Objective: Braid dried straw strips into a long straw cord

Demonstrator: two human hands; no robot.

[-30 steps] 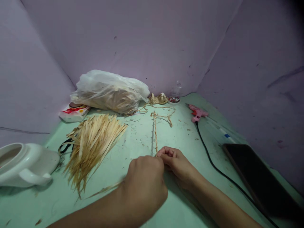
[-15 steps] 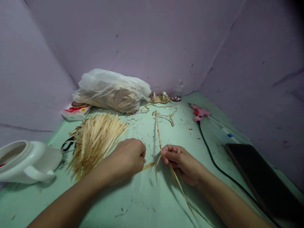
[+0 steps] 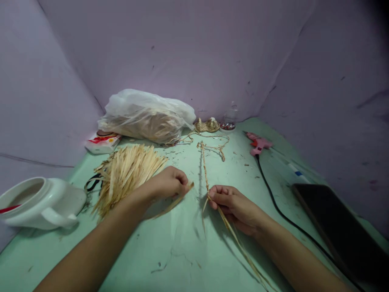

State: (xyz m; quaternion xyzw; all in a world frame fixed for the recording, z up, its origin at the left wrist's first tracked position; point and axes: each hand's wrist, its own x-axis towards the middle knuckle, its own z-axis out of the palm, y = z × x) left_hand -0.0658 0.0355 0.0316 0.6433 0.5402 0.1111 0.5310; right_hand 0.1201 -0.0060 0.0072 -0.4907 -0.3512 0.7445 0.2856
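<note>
A thin braided cord (image 3: 204,166) of dried plant fibre runs away from me across the table. My right hand (image 3: 232,205) pinches its near end between thumb and fingers, and loose fibre strands (image 3: 240,243) trail from there toward the lower right. One short strand hangs down just left of the fingertips. My left hand (image 3: 170,182) is closed on a separate flat fibre strip (image 3: 173,207), whose tip pokes out right of the fingers. Left of that hand lies a bundle of pale dried strips (image 3: 127,174), partly behind my left forearm.
Along the back are a white plastic bag (image 3: 148,115), a small woven piece (image 3: 207,125) and a clear container (image 3: 229,117). At right lie a pink glue gun (image 3: 258,142), its black cord and a dark phone-like slab (image 3: 331,227). A white pot (image 3: 51,202) stands left.
My left hand has lifted slightly, and the strip's tip now points up to the right. My right hand still pinches the cord's end. The view has shifted a little.
</note>
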